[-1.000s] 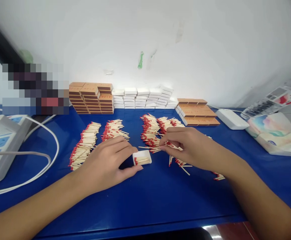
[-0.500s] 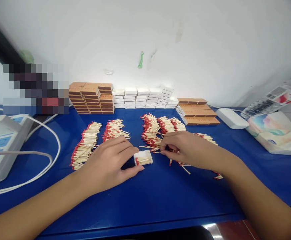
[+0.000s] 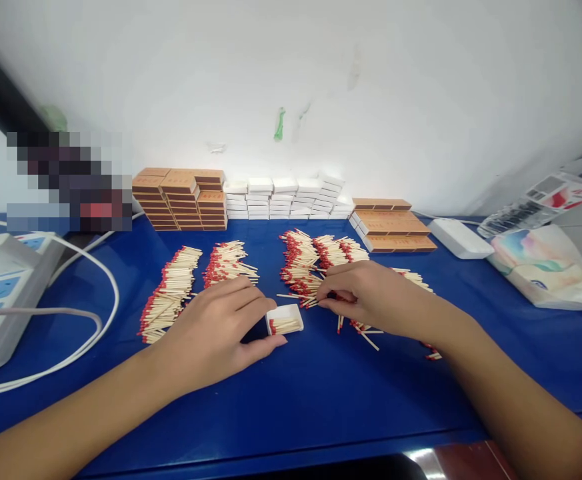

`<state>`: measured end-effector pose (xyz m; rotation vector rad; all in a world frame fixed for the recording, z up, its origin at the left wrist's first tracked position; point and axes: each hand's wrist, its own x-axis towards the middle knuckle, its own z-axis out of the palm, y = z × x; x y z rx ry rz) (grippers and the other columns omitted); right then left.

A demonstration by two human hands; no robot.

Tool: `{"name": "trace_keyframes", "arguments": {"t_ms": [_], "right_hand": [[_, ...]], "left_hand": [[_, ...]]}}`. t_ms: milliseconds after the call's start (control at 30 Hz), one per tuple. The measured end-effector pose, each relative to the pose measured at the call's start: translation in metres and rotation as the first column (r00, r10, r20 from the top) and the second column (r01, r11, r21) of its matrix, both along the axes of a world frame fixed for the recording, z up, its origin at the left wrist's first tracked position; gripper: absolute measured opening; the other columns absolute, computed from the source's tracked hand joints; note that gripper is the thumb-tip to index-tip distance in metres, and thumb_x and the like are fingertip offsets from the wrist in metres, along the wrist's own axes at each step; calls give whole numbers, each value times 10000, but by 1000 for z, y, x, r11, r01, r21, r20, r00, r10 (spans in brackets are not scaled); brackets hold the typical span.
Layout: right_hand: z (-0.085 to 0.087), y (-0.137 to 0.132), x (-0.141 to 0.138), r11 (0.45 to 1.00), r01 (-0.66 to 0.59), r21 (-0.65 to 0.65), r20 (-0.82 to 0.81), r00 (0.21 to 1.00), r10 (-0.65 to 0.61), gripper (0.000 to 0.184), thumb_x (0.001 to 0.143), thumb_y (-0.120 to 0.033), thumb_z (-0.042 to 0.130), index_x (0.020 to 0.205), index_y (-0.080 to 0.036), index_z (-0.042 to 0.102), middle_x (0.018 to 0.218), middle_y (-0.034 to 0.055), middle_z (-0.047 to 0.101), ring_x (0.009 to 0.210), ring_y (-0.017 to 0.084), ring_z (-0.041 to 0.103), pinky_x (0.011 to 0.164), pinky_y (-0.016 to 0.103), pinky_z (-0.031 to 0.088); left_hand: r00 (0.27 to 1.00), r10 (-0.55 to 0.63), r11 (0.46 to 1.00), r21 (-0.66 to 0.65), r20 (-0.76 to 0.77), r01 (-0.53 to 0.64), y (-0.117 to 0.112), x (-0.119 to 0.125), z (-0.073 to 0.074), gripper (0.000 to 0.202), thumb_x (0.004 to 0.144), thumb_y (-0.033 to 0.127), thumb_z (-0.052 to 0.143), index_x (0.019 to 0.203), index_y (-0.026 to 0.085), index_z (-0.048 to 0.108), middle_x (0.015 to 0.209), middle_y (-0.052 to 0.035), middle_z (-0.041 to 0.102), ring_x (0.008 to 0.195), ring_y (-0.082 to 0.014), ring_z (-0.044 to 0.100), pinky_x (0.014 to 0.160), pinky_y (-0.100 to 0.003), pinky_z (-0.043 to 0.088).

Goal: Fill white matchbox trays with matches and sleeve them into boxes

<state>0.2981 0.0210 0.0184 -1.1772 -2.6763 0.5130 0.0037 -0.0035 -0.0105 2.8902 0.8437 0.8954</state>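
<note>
My left hand (image 3: 225, 320) is closed around the left end of a small white matchbox tray (image 3: 288, 311), thumb at its near side and fingers at its far side. Several red-tipped matches (image 3: 285, 325) lie in the tray, heads to the left. Just right of the tray, my right hand (image 3: 371, 297) has thumb and fingertips pinched together at the near edge of a match pile (image 3: 298, 263). Matches lie right at these fingertips; which of them are gripped cannot be made out. Loose matches (image 3: 368, 337) stick out below that hand, which hides part of the heaps.
Two match piles (image 3: 171, 293) lie on the left. Along the wall stand stacked brown matchboxes (image 3: 181, 200), white trays (image 3: 271, 200) and brown sleeves (image 3: 395, 227). A power strip (image 3: 5, 287) with white cables is at left; a white block (image 3: 461, 238) and tissue pack (image 3: 545, 267) at right.
My right hand has shifted very slightly left at the pile's edge. The left hand keeps its hold on the tray. The whole view has moved a little.
</note>
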Motion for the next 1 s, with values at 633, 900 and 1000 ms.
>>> {"name": "trace_keyframes", "arguments": {"t_ms": [633, 900, 1000], "right_hand": [[4, -26, -30, 1000, 26, -3, -163, 986, -26, 128, 1043, -242, 657, 952, -212, 742, 720, -40, 548, 641, 130, 481, 644, 268, 353], [1, -18, -18, 993, 77, 88, -139, 988, -64, 184, 1064, -246, 615, 949, -209, 754, 794, 15, 700, 706, 160, 603, 691, 291, 414], [4, -9, -4, 998, 37, 45, -103, 994, -32, 189, 1070, -265, 609, 1001, -220, 778, 836, 20, 737, 728, 162, 628, 687, 292, 418]], "left_hand": [[999, 23, 1000, -19, 29, -23, -3, 4, -2, 244, 981, 368, 789, 1090, 170, 698, 950, -44, 773, 881, -230, 699, 795, -394, 577], [999, 38, 999, 36, 29, -39, -3, 4, -1, 221, 996, 367, 771, 1096, 184, 699, 924, -44, 779, 876, -227, 713, 808, -387, 592], [999, 34, 999, 41, 20, -35, -2, 2, -2, 244, 986, 363, 784, 1102, 165, 701, 923, -45, 774, 872, -237, 716, 800, -397, 592]]}}
